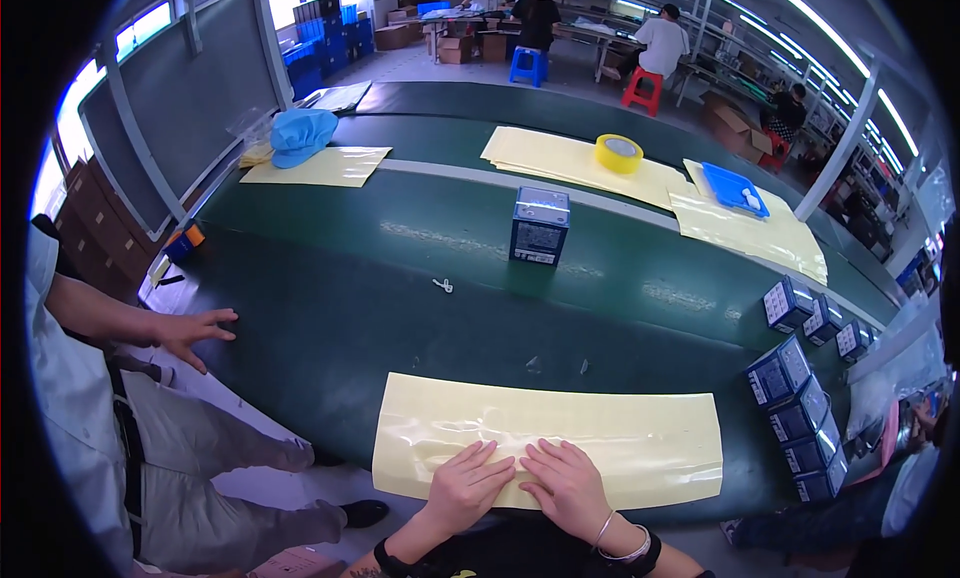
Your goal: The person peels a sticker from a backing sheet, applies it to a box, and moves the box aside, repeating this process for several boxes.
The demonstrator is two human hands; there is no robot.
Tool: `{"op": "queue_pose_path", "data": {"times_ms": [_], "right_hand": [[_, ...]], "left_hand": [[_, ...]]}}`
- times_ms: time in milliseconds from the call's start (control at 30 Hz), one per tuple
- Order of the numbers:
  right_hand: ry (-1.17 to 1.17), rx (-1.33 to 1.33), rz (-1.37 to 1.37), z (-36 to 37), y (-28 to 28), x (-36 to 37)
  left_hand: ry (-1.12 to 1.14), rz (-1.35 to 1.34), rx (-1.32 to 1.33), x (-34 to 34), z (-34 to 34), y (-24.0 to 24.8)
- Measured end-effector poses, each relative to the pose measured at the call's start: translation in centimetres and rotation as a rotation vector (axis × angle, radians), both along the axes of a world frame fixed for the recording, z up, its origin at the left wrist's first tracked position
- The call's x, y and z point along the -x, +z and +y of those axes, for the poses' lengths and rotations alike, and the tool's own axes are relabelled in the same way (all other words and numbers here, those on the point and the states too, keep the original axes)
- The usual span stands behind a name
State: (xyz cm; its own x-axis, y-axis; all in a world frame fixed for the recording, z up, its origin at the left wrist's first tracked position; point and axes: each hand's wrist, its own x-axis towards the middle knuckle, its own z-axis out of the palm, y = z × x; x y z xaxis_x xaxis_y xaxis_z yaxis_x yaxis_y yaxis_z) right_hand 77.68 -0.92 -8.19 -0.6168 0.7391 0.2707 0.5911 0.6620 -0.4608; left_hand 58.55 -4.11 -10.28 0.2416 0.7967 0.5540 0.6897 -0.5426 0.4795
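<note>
Palm down, the left hand [465,486] and the right hand [563,480] lie flat near the middle of the front edge of a glossy pale-yellow sheet [550,408], fingers extended and fingertips of the two almost meeting. The sheet is a wide, smooth rectangle, slightly rippled under the fingers, with light glinting off it; it rests at the near edge of the dark green bench [330,308], whose surface is smooth with scuffed, whitish patches. Thin metal bangles [612,541] circle the right wrist.

Beyond, near the bench's middle, stands a dark-blue box [540,226] with a shiny top and crisp edges. Between it and the sheet lies a small white piece [443,286]. At the right are a row of four similar boxes [800,418] and, just behind, three more boxes [822,320]. All carry pale printed panels, too small to make out.

Farther back, a yellow tape roll [619,154] sits on flat yellow sheets [545,156], and a shallow blue plastic tray [733,186] holds white pieces. At the far left, a soft, crumpled blue cloth cap [303,138] lies against another yellow sheet [340,166]. A co-worker's hand [195,335] reaches over the bench's left edge, fingers apart.
</note>
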Motion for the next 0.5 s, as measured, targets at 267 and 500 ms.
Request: {"op": "queue_pose_path", "data": {"times_ms": [267,500], "right_hand": [[-0.048,0.002,0.046,-0.3,-0.7,-0.1],[-0.062,-0.027,0.068,-0.3,-1.5,-0.2]], "left_hand": [[-0.001,-0.035,-0.007,-0.6,-0.1,-0.3],[0.018,-0.025,-0.029,-1.3,-0.1,-0.4]]}}
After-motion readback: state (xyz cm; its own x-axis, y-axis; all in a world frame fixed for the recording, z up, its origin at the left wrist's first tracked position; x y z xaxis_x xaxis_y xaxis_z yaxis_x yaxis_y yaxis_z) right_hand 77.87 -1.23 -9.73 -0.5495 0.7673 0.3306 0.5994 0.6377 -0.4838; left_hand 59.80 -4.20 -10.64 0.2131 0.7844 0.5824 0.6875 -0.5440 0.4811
